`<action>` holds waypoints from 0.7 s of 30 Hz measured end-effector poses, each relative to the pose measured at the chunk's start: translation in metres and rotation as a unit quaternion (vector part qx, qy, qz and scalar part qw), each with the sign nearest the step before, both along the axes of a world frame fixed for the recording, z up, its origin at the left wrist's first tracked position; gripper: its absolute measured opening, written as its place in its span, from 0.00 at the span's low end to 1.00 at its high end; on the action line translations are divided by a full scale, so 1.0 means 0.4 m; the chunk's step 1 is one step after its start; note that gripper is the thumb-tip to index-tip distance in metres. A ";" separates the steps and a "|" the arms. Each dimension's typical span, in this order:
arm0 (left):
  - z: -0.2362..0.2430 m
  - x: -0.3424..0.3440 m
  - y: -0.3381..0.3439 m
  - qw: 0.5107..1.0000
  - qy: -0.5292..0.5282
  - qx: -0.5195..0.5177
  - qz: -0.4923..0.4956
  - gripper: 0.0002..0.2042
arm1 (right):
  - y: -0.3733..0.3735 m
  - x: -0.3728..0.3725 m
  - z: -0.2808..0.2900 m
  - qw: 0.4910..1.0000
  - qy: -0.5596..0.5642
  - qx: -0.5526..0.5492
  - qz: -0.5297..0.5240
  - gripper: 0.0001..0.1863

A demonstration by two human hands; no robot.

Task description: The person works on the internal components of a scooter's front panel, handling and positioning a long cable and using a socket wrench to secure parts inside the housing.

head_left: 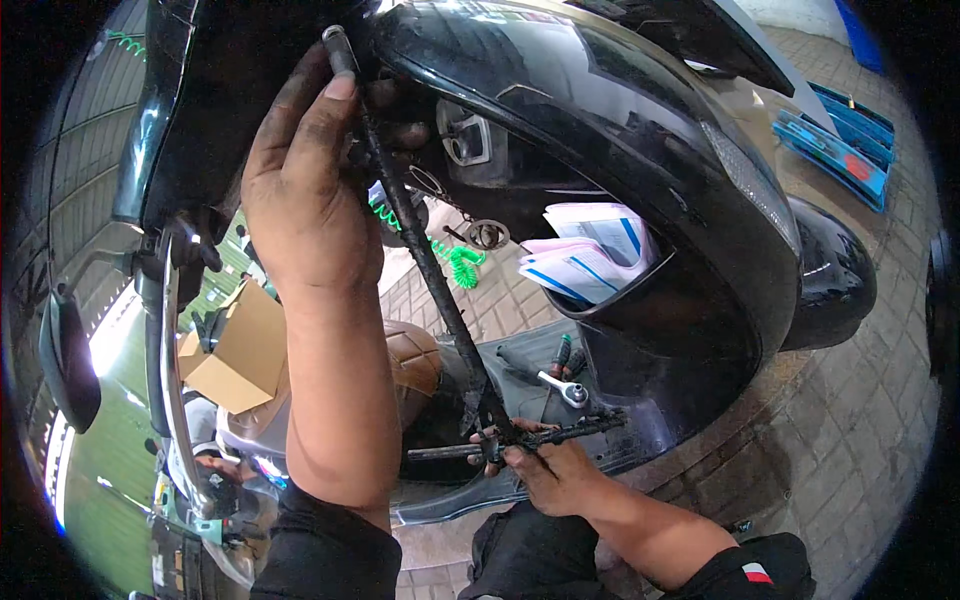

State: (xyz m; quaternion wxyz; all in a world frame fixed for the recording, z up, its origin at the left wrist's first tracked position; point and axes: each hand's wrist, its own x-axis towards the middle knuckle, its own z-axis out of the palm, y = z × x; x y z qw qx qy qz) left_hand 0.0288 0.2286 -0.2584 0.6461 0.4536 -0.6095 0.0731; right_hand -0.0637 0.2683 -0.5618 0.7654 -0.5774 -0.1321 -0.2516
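My grease-stained left hand [310, 200] grips the upper end of a long black rod [432, 270] with a silver tip, high under the black scooter's front panel [560, 70]. At its lower end the rod meets a dirty black crossbar [580, 428] with a bare metal end. My right hand [540, 470] is closed around that junction, low over the floorboard [525, 355]. A ratchet wrench [565, 390] and green-and-black-handled tools [560, 358] lie on the floorboard just behind the crossbar. Folded papers [585, 255] sit in the scooter's open pocket.
The handlebar [172, 300] and mirror [70, 355] are at left, beside a cardboard box [240, 350]. A green coiled hose [465, 268] lies beyond the rod. A blue tool case [830, 150] is at upper right. Part of another person [215, 465] shows at lower left.
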 end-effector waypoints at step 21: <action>-0.036 0.025 0.017 0.998 0.050 -0.036 0.007 0.19 | -0.021 0.001 -0.060 0.997 0.070 0.009 -0.025 0.22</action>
